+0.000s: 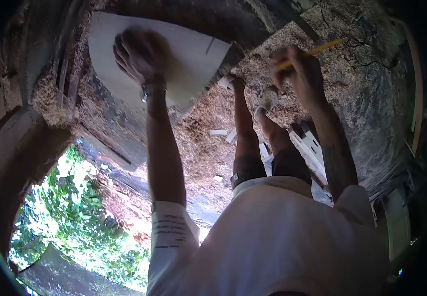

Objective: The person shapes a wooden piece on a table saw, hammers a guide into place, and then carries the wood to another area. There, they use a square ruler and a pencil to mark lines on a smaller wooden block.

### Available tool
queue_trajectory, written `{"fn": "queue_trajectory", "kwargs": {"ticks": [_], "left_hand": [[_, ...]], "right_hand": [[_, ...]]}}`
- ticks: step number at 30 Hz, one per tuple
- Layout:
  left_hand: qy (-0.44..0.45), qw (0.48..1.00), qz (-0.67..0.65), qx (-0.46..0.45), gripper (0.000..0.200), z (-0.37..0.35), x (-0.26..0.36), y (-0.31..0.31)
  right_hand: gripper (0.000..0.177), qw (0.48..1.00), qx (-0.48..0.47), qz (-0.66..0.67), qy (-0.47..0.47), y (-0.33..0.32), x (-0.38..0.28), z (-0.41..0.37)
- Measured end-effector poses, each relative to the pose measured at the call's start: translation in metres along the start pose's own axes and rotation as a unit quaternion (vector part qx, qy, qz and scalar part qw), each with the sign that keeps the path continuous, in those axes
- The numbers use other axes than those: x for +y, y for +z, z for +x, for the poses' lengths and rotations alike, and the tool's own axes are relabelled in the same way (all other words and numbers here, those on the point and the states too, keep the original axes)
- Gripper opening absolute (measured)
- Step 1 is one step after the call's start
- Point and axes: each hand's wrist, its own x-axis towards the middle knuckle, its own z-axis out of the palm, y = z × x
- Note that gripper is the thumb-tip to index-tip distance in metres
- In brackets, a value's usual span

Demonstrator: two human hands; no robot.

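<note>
My left hand [142,53], with a watch [153,90] on its wrist, rests on a pale board [110,54] with rounded edges. Its fingers are extended over the surface, slightly blurred. A short dark line or slit [209,46] shows near the board's right end. Off to the right and apart from the board, my right hand [302,76] is closed around a yellow pencil [324,47]. The pencil slants across the fingers, its far end pointing up and right.
Wood shavings [198,133] cover the ground around my feet [266,101]. Small wood offcuts [218,132] and a white slotted piece [309,148] lie near my legs. Thin dark wires [366,42] run at the upper right. Green plants [75,217] show through an opening at lower left.
</note>
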Motion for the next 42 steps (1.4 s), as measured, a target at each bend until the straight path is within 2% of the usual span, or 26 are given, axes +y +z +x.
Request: {"fn": "queue_trajectory", "kwargs": {"ticks": [1,3,6,7,9,10,11,13,14,17,18,21,22,25,31,34,37,40,42], "left_hand": [[-0.002,1.000,-0.005,-0.004,0.071,-0.001,-0.002,-0.001],[0.006,1.000,0.001,0.006,0.068,0.000,-0.001,0.001],[0.024,1.000,-0.010,0.007,0.069,-0.003,-0.006,0.001],[0.019,1.000,-0.017,0.008,0.067,-0.005,-0.003,-0.002],[0.009,0.999,-0.034,0.013,0.065,-0.004,0.003,-0.005],[0.012,1.000,-0.028,-0.006,0.067,-0.002,-0.007,-0.002],[0.025,0.999,0.007,0.029,0.059,-0.003,-0.003,-0.004],[0.059,0.991,0.073,0.098,0.043,0.003,0.008,-0.001],[0.013,0.999,0.018,0.036,0.049,0.001,0.011,-0.006],[0.044,0.998,0.033,0.026,0.041,0.002,0.011,-0.007],[0.061,0.997,0.037,0.037,0.037,0.002,0.008,-0.003],[0.041,0.998,0.034,0.033,0.037,0.001,0.013,-0.006],[0.045,0.998,0.037,0.029,0.036,0.001,0.013,-0.006],[0.052,0.997,0.046,0.021,0.036,0.003,0.012,-0.006],[0.048,0.998,0.042,0.012,0.037,0.003,0.012,-0.008],[0.043,0.998,0.040,0.015,0.038,0.002,0.011,-0.008],[0.038,0.998,0.038,0.020,0.038,0.001,0.011,-0.007],[0.032,0.998,0.042,0.017,0.039,0.002,0.012,-0.007],[0.025,0.999,0.044,0.011,0.039,0.003,0.012,-0.007]], "right_hand": [[0.048,0.999,-0.019,-0.005,-0.029,0.012,0.002,0.013],[0.030,0.981,-0.114,-0.094,-0.128,0.025,0.011,0.040],[0.021,0.954,-0.205,-0.179,-0.128,0.042,0.011,0.076],[0.025,0.941,-0.232,-0.233,-0.085,0.045,0.009,0.087],[0.010,0.893,-0.223,-0.280,-0.273,0.053,0.007,0.104],[0.006,0.904,-0.224,-0.291,-0.219,0.058,0.000,0.108],[0.006,0.881,-0.240,-0.341,-0.223,0.061,-0.008,0.110],[0.009,0.878,-0.257,-0.357,-0.191,0.063,-0.011,0.113],[0.011,0.888,-0.245,-0.361,-0.142,0.068,-0.018,0.110],[0.013,0.843,-0.281,-0.405,-0.217,0.063,-0.011,0.121],[0.011,0.812,-0.291,-0.424,-0.276,0.062,-0.009,0.124],[0.010,0.837,-0.299,-0.369,-0.272,0.065,-0.013,0.113],[0.010,0.873,-0.289,-0.327,-0.217,0.063,-0.005,0.118],[0.011,0.894,-0.299,-0.281,-0.179,0.057,0.001,0.121],[0.012,0.877,-0.296,-0.307,-0.223,0.059,0.003,0.122],[0.012,0.839,-0.312,-0.346,-0.282,0.060,0.000,0.126],[0.012,0.891,-0.291,-0.304,-0.172,0.068,-0.014,0.112],[0.010,0.835,-0.330,-0.333,-0.289,0.058,0.001,0.127],[0.009,0.861,-0.313,-0.316,-0.246,0.055,0.003,0.127]]}}
